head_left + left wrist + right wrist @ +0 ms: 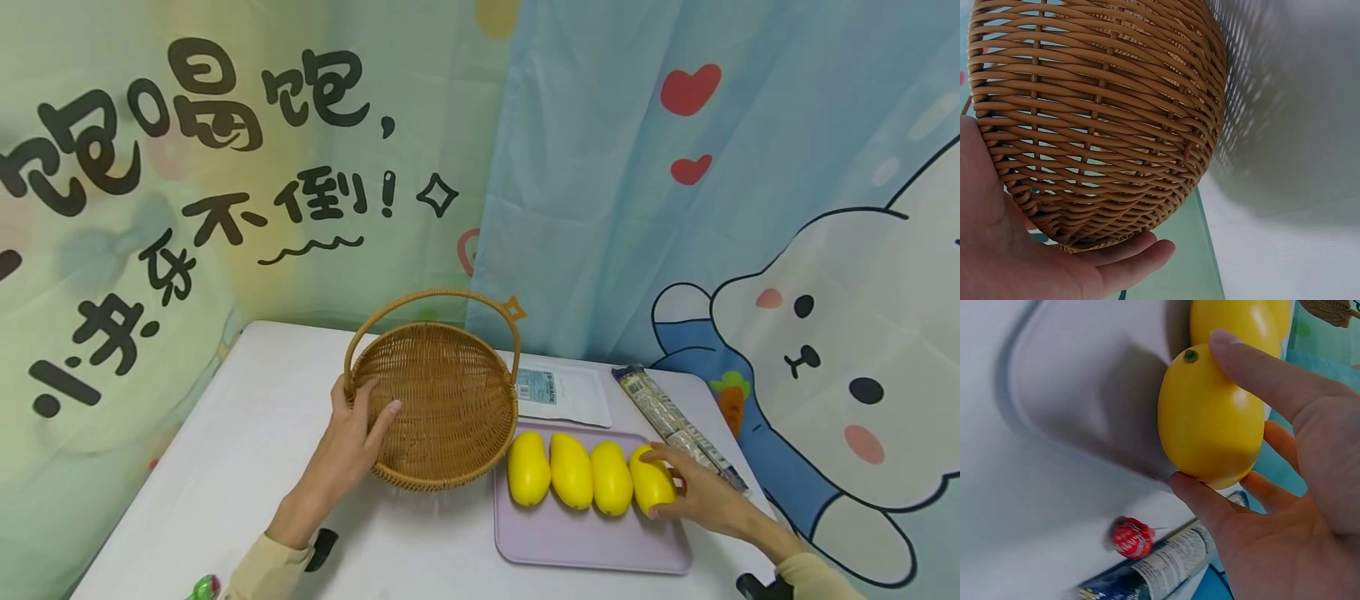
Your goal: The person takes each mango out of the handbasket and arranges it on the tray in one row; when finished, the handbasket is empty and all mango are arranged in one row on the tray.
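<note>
My left hand grips the left rim of a brown wicker basket with a hooped handle. The basket's hollow tilts toward me, and nothing lies in the part that shows. In the left wrist view, fingers and thumb straddle the rim of the woven basket, whose shadow falls on the white table. On the right, my right hand holds the rightmost yellow mango between thumb and fingers. The right wrist view shows this mango, stem end visible. Several mangoes stand in a row on a lilac tray.
Behind the tray lies a white packet. A long patterned package runs along the tray's right side, with a red-wrapped lollipop beside it. A green and red wrapped item is at the front left. Printed curtains hang behind the table.
</note>
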A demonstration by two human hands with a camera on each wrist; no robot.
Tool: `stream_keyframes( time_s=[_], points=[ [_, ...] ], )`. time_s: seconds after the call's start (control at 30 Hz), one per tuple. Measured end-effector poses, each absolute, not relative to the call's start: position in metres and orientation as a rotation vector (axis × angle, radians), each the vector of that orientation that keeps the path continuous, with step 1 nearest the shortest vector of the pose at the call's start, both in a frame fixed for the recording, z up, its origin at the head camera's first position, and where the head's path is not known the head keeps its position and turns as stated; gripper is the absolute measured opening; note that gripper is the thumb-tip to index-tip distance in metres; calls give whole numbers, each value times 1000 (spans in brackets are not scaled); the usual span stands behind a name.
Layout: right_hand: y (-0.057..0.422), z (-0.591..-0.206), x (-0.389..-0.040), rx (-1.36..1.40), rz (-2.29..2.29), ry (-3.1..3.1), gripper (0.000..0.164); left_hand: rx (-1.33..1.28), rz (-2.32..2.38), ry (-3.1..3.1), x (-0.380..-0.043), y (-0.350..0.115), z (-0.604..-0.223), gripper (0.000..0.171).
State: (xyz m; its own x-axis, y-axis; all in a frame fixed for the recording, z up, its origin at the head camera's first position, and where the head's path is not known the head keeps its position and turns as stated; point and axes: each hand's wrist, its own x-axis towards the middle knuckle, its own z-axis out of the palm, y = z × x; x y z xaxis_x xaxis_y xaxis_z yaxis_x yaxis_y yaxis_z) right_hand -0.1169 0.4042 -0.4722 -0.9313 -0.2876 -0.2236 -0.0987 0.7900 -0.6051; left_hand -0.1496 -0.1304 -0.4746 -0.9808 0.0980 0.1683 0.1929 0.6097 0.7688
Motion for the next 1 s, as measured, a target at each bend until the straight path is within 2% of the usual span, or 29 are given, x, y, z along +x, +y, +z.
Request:
stream_keyframes(
  time_s=[0.57, 1.0],
  points=[
    [402, -483, -114, -283, -896, 2725, 74, -252, -1300, -2686, -151, -131, -472, 72],
    [390, -469, -110, -247, -825, 2778, 87, -262, -1041, -2620, -140, -131, -457, 69]
  ],
)
